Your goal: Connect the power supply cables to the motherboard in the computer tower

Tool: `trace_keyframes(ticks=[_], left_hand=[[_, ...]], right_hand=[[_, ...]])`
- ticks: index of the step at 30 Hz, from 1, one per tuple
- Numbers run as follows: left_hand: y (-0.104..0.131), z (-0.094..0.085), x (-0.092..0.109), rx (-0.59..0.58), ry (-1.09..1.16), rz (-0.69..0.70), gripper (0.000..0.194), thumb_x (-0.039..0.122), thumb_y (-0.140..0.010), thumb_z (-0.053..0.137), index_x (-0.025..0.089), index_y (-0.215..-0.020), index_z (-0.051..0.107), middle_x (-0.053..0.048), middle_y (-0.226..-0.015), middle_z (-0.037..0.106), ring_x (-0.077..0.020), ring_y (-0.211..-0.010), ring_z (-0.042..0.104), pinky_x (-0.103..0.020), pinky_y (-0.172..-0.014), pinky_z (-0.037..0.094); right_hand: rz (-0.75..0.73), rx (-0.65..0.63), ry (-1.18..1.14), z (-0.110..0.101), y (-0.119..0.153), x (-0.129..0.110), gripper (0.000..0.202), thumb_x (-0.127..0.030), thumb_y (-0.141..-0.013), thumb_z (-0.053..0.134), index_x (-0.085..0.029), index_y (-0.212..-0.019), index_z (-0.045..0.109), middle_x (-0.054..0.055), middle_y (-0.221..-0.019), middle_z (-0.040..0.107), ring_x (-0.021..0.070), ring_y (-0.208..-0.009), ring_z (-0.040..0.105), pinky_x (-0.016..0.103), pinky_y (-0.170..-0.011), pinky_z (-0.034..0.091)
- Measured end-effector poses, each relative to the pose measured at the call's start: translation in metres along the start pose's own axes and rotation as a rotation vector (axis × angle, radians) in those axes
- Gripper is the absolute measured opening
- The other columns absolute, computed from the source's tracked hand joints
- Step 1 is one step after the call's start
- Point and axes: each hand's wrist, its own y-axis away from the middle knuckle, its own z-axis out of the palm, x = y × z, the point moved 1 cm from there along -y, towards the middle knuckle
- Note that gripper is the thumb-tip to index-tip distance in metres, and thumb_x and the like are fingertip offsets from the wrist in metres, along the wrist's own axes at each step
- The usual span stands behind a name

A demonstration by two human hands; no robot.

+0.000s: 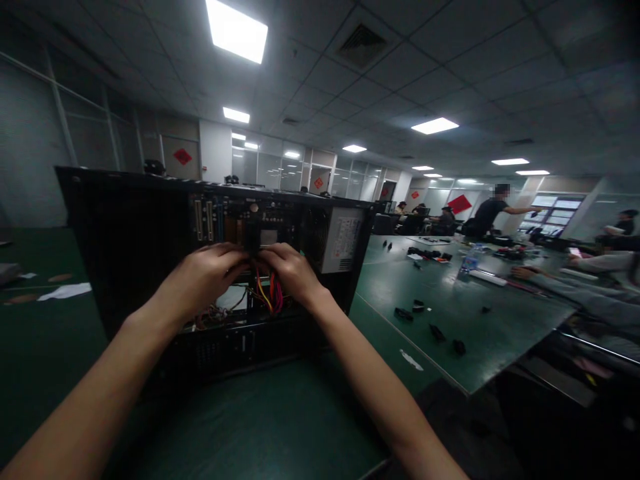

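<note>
A black computer case [210, 357] stands on its side edge on the green table, its open side facing me. Inside are the motherboard [270, 212], with pale slots, and a power supply [343, 240] at the upper right. My left hand [215, 268] and my right hand [290, 268] meet in front of the board, fingers closed in a pinch at the upper end of a power cable bundle [274, 297] of yellow, red and purple wires. The bundle's end is hidden by the fingers. More loose wires [215, 315] lie low in the case, under my left hand.
Several small black parts [435, 332] and a paper scrap [411, 360] lie on the green table [390, 293] to the right. Farther back stand a plastic bottle [469, 261] and black parts. Another person's sleeve [575, 287] reaches in at right. White paper [67, 291] lies left.
</note>
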Motion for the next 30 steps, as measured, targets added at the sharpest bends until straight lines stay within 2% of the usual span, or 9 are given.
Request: trace_keyframes(ticks=[3, 6, 10, 12, 14, 18, 24, 30], left_hand=[[0.004, 0.009, -0.004, -0.059, 0.003, -0.11, 0.033, 0.032, -0.096, 0.044, 0.019, -0.114, 0.068, -0.009, -0.119, 0.07, -0.0248, -0.105, 0.067, -0.039, -0.094, 0.054], [0.007, 0.022, -0.003, -0.165, -0.018, -0.206, 0.034, 0.03, -0.097, 0.042, 0.021, -0.12, 0.066, -0.008, -0.123, 0.069, -0.0252, -0.109, 0.067, -0.037, -0.093, 0.053], [0.001, 0.042, 0.002, -0.432, -0.115, -0.267, 0.034, 0.03, -0.099, 0.038, 0.022, -0.114, 0.068, -0.01, -0.116, 0.071, -0.0292, -0.104, 0.069, -0.04, -0.086, 0.053], [-0.005, 0.051, 0.004, -0.559, -0.146, -0.258, 0.033, 0.028, -0.099, 0.038, 0.021, -0.11, 0.069, -0.011, -0.112, 0.072, -0.0295, -0.101, 0.069, -0.04, -0.084, 0.053], [-0.01, 0.057, 0.006, -0.635, -0.166, -0.228, 0.032, 0.024, -0.098, 0.038, 0.019, -0.109, 0.068, -0.012, -0.111, 0.072, -0.0288, -0.103, 0.069, -0.038, -0.084, 0.053], [-0.012, 0.063, 0.006, -0.653, -0.207, -0.179, 0.03, 0.02, -0.097, 0.039, 0.016, -0.109, 0.066, -0.012, -0.111, 0.071, -0.0281, -0.105, 0.068, -0.035, -0.082, 0.052], [-0.011, 0.064, 0.005, -0.668, -0.228, -0.175, 0.029, 0.018, -0.095, 0.041, 0.015, -0.107, 0.067, -0.013, -0.11, 0.071, -0.0293, -0.103, 0.068, -0.037, -0.082, 0.052], [-0.011, 0.066, 0.005, -0.615, -0.212, -0.237, 0.029, 0.022, -0.094, 0.046, 0.02, -0.115, 0.067, -0.009, -0.116, 0.071, -0.0267, -0.105, 0.068, -0.034, -0.085, 0.052]], right_hand=[[0.133, -0.128, 0.064, 0.004, 0.0, 0.003, 0.024, -0.024, -0.101, 0.046, -0.019, -0.116, 0.064, 0.008, -0.116, 0.063, 0.0203, -0.108, 0.056, 0.03, -0.085, 0.05], [0.202, -0.253, 0.126, 0.011, 0.001, 0.007, 0.017, -0.024, -0.096, 0.052, -0.019, -0.107, 0.064, 0.008, -0.113, 0.063, 0.0217, -0.105, 0.056, 0.03, -0.077, 0.05], [0.204, -0.335, 0.133, 0.019, 0.004, 0.013, 0.017, -0.024, -0.088, 0.06, -0.017, -0.103, 0.064, 0.008, -0.11, 0.064, 0.0233, -0.102, 0.06, 0.031, -0.073, 0.049], [0.217, -0.344, 0.119, 0.021, 0.005, 0.016, 0.02, -0.027, -0.087, 0.06, -0.016, -0.103, 0.064, 0.008, -0.109, 0.065, 0.0234, -0.098, 0.062, 0.032, -0.073, 0.049], [0.23, -0.364, 0.096, 0.022, 0.007, 0.017, 0.021, -0.029, -0.087, 0.06, -0.015, -0.102, 0.065, 0.009, -0.109, 0.066, 0.0235, -0.097, 0.064, 0.032, -0.075, 0.049], [0.226, -0.416, 0.058, 0.024, 0.009, 0.017, 0.022, -0.032, -0.087, 0.061, -0.015, -0.101, 0.065, 0.01, -0.11, 0.067, 0.0237, -0.1, 0.065, 0.031, -0.078, 0.05], [0.228, -0.46, 0.069, 0.03, 0.008, 0.012, 0.024, -0.032, -0.085, 0.064, -0.017, -0.104, 0.065, 0.01, -0.111, 0.066, 0.0244, -0.098, 0.066, 0.032, -0.075, 0.052], [0.234, -0.474, 0.051, 0.032, 0.009, 0.011, 0.025, -0.032, -0.086, 0.063, -0.016, -0.105, 0.065, 0.011, -0.111, 0.066, 0.0248, -0.099, 0.066, 0.033, -0.076, 0.052]])
